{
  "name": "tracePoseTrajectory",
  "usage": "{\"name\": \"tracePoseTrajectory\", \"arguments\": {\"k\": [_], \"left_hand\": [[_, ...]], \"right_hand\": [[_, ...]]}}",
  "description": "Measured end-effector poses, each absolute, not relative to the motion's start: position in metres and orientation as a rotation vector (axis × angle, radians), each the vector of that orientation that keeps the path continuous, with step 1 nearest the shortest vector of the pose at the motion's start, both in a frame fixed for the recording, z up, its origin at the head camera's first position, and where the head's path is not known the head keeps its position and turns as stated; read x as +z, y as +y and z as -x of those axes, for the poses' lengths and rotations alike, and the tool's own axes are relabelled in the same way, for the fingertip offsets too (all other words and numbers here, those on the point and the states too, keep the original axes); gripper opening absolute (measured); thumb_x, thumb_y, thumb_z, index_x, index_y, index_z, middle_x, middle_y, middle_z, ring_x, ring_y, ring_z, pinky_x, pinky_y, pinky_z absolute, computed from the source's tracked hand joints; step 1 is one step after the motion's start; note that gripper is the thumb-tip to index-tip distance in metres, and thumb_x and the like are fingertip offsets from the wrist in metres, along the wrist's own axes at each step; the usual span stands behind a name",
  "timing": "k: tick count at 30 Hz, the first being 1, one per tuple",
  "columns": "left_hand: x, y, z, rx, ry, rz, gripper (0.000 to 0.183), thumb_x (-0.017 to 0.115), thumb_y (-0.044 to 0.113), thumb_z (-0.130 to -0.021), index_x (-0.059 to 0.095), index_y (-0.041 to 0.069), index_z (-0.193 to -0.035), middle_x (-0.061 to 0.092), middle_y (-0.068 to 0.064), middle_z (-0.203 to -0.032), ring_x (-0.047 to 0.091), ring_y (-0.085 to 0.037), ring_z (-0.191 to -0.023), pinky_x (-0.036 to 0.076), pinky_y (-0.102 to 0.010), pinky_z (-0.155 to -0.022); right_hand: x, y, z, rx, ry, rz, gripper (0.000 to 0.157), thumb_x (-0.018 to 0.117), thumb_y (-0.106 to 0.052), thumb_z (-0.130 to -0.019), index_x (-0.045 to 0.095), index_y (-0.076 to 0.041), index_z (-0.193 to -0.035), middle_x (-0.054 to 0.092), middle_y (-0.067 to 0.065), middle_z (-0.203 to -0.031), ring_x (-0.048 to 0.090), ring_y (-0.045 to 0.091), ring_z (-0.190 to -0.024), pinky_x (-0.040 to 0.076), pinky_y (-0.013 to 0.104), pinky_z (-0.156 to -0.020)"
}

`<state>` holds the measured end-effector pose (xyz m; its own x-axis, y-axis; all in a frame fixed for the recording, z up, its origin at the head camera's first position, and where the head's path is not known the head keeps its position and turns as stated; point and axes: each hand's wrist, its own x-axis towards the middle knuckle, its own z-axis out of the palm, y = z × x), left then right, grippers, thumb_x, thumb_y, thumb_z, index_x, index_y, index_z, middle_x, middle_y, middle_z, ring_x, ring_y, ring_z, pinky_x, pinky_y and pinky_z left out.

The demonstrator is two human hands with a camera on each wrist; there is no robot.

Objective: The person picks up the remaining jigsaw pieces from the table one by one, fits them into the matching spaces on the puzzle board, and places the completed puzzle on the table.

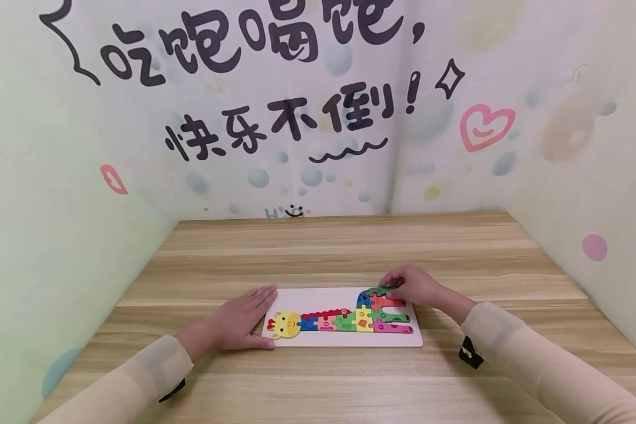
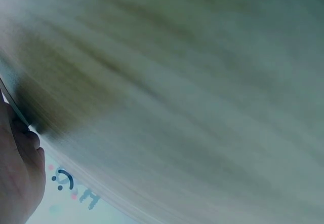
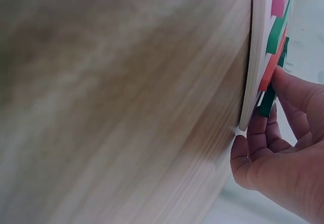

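Note:
A giraffe jigsaw of numbered, colored pieces lies on a white board (image 1: pixel 318 297), its yellow head piece (image 1: pixel 286 325) at the left and its legs at the right. My left hand (image 1: pixel 246 318) rests with straight fingers against the board's left end, the thumb by the lower corner. At the upper right, my right hand (image 1: pixel 410 285) pinches a dark green leg piece (image 3: pixel 267 103) between thumb and fingers. The right wrist view shows this piece beside the orange leg piece (image 3: pixel 272 67), its end at the board's edge. The left wrist view shows only part of the left hand (image 2: pixel 23 168).
The board lies on a wood-grain table (image 1: pixel 328 253). Behind it stands a pale printed wall (image 1: pixel 318 188) with large dark lettering, and pale side walls flank the table. Black straps (image 1: pixel 470 353) hang below the sleeves.

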<state>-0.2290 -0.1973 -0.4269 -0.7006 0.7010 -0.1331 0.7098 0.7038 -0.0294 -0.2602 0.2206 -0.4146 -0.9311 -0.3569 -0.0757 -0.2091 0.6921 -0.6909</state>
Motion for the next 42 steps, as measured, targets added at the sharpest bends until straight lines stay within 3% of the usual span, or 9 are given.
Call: {"name": "tracePoseTrajectory", "arguments": {"k": [32, 42], "left_hand": [[-0.425, -0.195, 0.229, -0.107, 2.794, -1.196, 0.107, 0.038, 0.08, -0.083, 0.023, 0.0, -0.153, 0.02, -0.013, -0.159, 0.018, -0.027, -0.146, 0.021, -0.042, -0.115], [-0.424, -0.195, 0.23, -0.093, 2.792, -1.197, 0.106, 0.039, 0.08, -0.083, 0.023, 0.001, -0.153, 0.021, -0.013, -0.159, 0.018, -0.028, -0.146, 0.019, -0.043, -0.116]], "right_hand": [[-0.411, 0.226, 0.26, -1.082, 2.672, 0.402, 0.02, 0.074, -0.007, -0.085, 0.074, -0.01, -0.106, 0.061, 0.003, -0.091, 0.051, 0.021, -0.083, 0.047, 0.032, -0.07], [-0.401, 0.231, 0.258, -1.141, 2.688, 0.345, 0.022, 0.068, -0.008, -0.091, 0.07, -0.006, -0.112, 0.062, 0.004, -0.094, 0.052, 0.023, -0.083, 0.048, 0.032, -0.068]]}}
